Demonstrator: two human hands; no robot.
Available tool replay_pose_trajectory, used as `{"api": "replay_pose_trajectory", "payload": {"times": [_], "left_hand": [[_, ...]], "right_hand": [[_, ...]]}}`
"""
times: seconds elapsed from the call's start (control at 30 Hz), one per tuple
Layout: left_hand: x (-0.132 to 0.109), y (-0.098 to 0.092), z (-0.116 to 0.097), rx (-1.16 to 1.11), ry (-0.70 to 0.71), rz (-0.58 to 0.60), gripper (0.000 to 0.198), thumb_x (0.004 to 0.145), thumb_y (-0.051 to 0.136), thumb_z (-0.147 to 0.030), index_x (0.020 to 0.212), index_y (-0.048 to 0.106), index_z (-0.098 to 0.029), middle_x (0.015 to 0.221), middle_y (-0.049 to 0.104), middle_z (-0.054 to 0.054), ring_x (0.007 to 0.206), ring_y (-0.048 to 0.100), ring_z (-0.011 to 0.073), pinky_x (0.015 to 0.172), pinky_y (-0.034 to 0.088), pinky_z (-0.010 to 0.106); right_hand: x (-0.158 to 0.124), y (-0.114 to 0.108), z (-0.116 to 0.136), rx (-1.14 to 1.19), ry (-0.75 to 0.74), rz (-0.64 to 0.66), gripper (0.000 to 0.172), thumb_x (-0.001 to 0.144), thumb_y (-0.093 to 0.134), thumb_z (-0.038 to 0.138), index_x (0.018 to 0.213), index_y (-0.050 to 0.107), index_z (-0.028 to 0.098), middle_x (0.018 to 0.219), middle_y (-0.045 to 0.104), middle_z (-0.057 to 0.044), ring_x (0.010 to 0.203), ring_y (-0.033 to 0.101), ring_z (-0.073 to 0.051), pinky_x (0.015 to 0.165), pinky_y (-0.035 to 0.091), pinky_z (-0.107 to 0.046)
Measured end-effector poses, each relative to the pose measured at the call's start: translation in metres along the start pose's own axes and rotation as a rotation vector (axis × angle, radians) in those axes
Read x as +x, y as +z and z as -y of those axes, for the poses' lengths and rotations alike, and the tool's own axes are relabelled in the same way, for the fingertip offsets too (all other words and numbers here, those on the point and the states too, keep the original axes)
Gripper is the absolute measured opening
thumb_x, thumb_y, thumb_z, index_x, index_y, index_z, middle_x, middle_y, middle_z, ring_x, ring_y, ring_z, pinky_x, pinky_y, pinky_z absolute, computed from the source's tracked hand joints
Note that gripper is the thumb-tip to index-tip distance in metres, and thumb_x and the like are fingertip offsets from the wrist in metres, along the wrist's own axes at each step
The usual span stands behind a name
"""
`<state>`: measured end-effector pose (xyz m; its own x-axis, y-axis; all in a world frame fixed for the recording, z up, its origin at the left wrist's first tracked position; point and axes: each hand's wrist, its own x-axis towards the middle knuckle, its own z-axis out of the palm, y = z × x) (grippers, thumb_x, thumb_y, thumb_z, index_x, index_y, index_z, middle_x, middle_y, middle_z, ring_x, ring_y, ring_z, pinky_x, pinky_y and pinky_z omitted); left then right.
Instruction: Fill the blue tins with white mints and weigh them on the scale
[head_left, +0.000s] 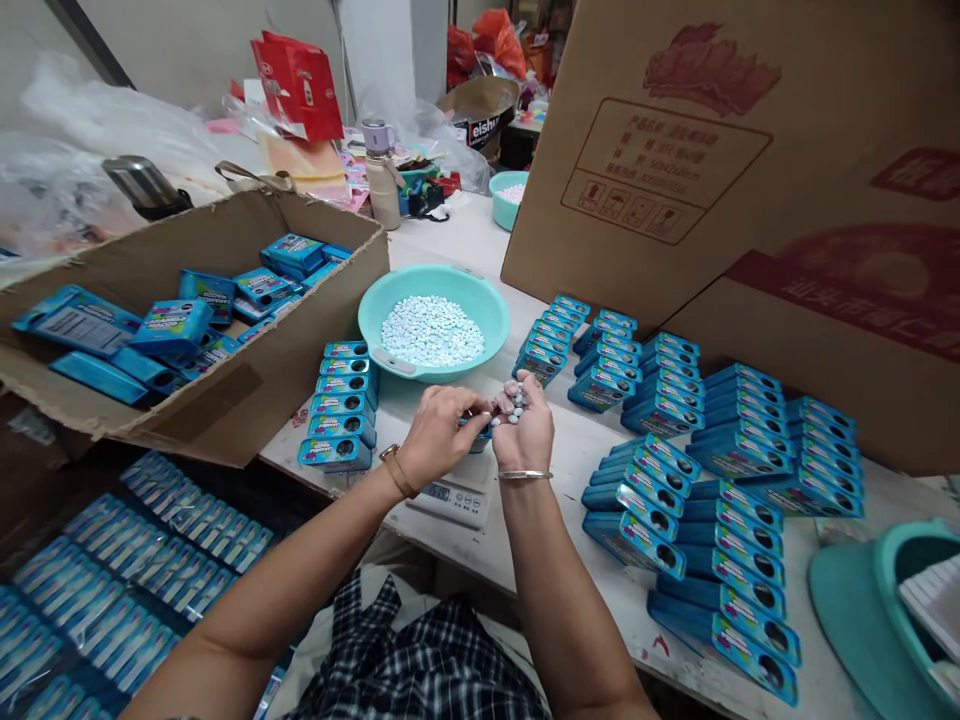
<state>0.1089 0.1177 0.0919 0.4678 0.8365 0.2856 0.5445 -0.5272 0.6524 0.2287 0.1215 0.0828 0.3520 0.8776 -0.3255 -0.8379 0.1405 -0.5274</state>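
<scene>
My right hand [523, 430] is cupped, palm up, around several small pale blue candies [517, 398]. Just beside it, my left hand [441, 432] has thumb and fingers pinched together; what they hold, if anything, is hidden. Under both hands sits a white digital scale [463, 500], its display lit. A blue box [481, 440] stands on it, mostly covered by my hands. Behind them lies a turquoise basin [371, 320] holding a heap of the same pale candies.
Rows of blue boxes [742, 440] stand on the right, one short row [341, 410] on the left. A carton [247, 410] holds more boxes at left; a big carton [675, 200] walls the back right. Other things are a bottle [383, 185] and a turquoise container [847, 590].
</scene>
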Motion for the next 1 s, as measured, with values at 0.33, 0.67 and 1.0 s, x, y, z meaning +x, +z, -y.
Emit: {"api": "replay_pose_trajectory", "payload": {"times": [0.33, 0.67, 1.0], "left_hand": [[-0.001, -0.005, 0.001, 0.114, -0.038, 0.048, 0.008, 0.088, 0.057, -0.023, 0.089, 0.065, -0.021, 0.090, 0.070, 0.000, 0.091, 0.061, 0.0189, 0.084, 0.038, 0.034], [-0.001, -0.009, 0.005, 0.057, -0.038, 0.041, 0.009, 0.089, 0.058, -0.025, 0.091, 0.066, -0.022, 0.092, 0.071, 0.001, 0.092, 0.062, 0.0192, 0.087, 0.039, 0.035], [-0.002, -0.018, 0.010, 0.044, -0.035, 0.015, 0.010, 0.090, 0.057, -0.026, 0.092, 0.066, -0.022, 0.092, 0.070, 0.000, 0.089, 0.062, 0.0174, 0.090, 0.038, 0.035]], "right_hand": [[0.002, 0.000, 0.014, 0.105, 0.137, -0.009, 0.017, 0.097, 0.042, 0.023, 0.083, 0.051, 0.021, 0.057, 0.041, 0.011, 0.037, 0.032, -0.003, 0.048, 0.039, -0.018], [0.010, -0.014, 0.028, 0.283, 0.270, 0.050, 0.027, 0.100, 0.034, 0.023, 0.079, 0.050, 0.018, 0.056, 0.040, 0.008, 0.037, 0.030, -0.004, 0.039, 0.029, -0.015], [0.012, -0.029, 0.048, 0.233, 0.176, 0.077, 0.025, 0.099, 0.034, 0.020, 0.080, 0.051, 0.019, 0.056, 0.040, 0.008, 0.036, 0.028, -0.003, 0.037, 0.027, -0.016]]}}
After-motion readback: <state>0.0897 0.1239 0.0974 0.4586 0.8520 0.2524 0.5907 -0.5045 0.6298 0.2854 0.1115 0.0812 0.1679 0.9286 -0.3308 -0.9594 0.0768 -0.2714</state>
